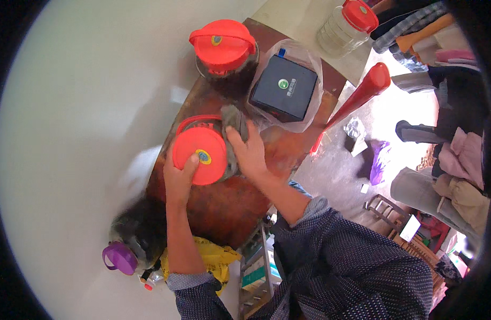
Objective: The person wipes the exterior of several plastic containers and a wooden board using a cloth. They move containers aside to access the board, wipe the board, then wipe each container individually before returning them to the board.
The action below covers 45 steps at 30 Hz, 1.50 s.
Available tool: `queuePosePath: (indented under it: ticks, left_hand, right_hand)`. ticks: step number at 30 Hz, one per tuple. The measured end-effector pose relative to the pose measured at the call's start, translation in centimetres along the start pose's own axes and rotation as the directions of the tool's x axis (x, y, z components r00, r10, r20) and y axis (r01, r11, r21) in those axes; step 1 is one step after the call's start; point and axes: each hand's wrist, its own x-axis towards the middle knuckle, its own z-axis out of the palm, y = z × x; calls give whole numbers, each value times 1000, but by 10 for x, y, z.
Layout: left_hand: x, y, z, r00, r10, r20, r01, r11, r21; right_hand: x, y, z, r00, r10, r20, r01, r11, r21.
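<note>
A jar with a red lid [181, 154] stands before me on a reddish-brown wooden table [217, 208]. My left hand [179, 170] grips the lid's near side, its thumb lying on top beside a yellow and blue round sticker. In my right hand [247, 148] is a grey cloth [234, 120], pressed against the jar's right side. Most of the jar's body is hidden under the lid and behind the cloth. Farther back on the table is a second jar with a red handled lid [221, 46] and dark contents.
Beside it, a black box [285, 86] sits in a clear plastic bag. A purple-lidded jar [121, 258] and a yellow bag [213, 260] are at the near left. A red-handled broom [353, 100] leans at the table's right edge. A clear jar [341, 32] stands at the back.
</note>
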Motion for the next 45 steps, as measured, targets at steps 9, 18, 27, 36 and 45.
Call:
queuePosePath:
  ticks: [9, 18, 27, 36, 45]
  left_hand:
    - [0, -13, 0, 995, 86, -42, -89, 994, -61]
    - [-4, -27, -1, 994, 37, -105, -52, 988, -143]
    - [0, -32, 4, 995, 54, -78, -69, 978, -195]
    - [-30, -36, 21, 950, 9, -312, -106, 950, -293]
    - [-92, -14, 88, 727, -224, -649, -4, 944, -330]
  right_hand:
    - [82, 20, 25, 888, 182, 421, -400, 756, 518]
    - [26, 76, 12, 935, 217, 279, -348, 707, 616]
    - [49, 108, 18, 999, -34, 26, 30, 989, 145]
    - [68, 107, 57, 953, 281, 116, -303, 909, 288]
    - [114, 79, 91, 766, -133, 629, 326, 923, -202]
